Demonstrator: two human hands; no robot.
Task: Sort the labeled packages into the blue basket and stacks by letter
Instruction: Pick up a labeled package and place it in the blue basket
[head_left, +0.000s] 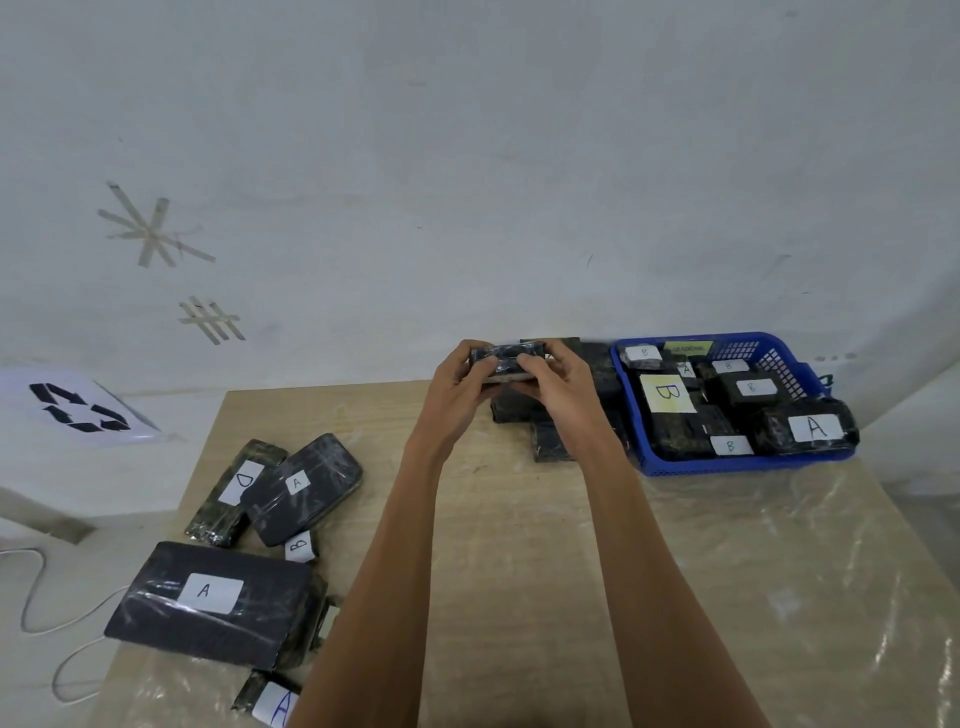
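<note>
— Packages nearest, on the left of the surface (519, 519): legible?
— A on the edge package (270, 706), cut by the frame. A on the big flat package (213, 603). B on a tag (300, 545) poking out. Then the A package (304, 488), overlapping the D package (236, 488).
— Farther out?
— Left grip (462, 384) and right grip (558, 387), both clasped round the held package (506, 358), raised over the far part of the surface. No letter showing.
— Risks?
— Misfiling, with that label unread. Knocking the dark stack (553, 441) just beneath when setting down.
— And beyond?
— Blue basket (743, 465), far right: crowded, B's and A's mixed. Rim package (815, 427), marked A, perched on the front corner; likely to slide off if nudged. Green note (687, 347) inside: illegible.
</note>
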